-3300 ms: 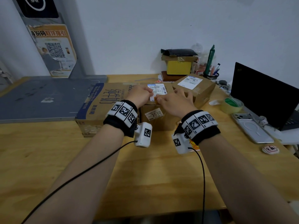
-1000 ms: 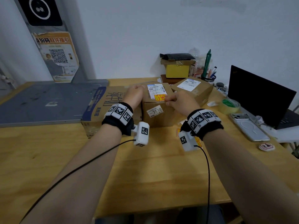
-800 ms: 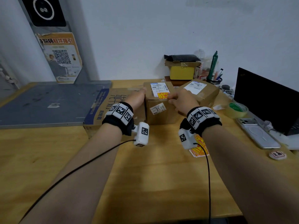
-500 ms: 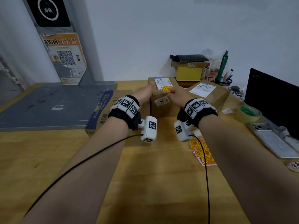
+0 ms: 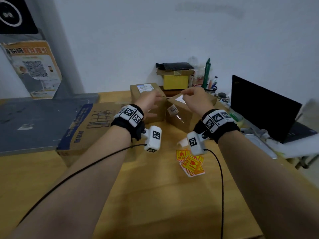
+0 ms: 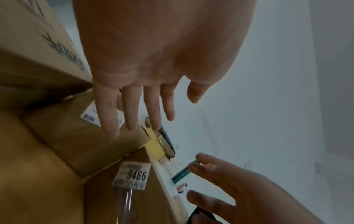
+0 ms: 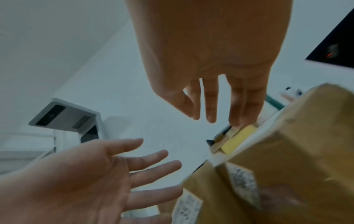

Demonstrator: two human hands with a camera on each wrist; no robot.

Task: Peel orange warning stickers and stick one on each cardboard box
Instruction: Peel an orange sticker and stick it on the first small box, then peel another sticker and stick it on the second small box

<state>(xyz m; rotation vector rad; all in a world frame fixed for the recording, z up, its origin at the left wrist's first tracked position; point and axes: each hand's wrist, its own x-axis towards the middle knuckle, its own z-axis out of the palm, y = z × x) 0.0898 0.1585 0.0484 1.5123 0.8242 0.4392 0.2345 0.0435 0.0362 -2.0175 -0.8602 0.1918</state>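
A small cardboard box (image 5: 143,94) with a white label stands far back on the desk. My left hand (image 5: 151,104) hovers over its near right corner, fingers straight and holding nothing; it hides any orange sticker there. To the right, a second cardboard box (image 5: 179,116) carries a "9466" tag (image 6: 132,175). My right hand (image 5: 191,95) is above that box's top, fingers spread and empty. A big flat printed box (image 5: 91,126) lies at the left. Loose orange warning stickers (image 5: 189,161) are piled on the desk below my right wrist.
A yellow box (image 5: 175,81) under a black pouch stands against the wall behind the boxes, with a pen cup (image 5: 211,87) beside it. A laptop (image 5: 262,107), a phone and a tape roll sit at the right. A grey panel (image 5: 39,121) covers the left.
Both hands pushed the small stickered box back toward the wall and let go of it. The right hand has moved over the second box, and both hands are now spread.
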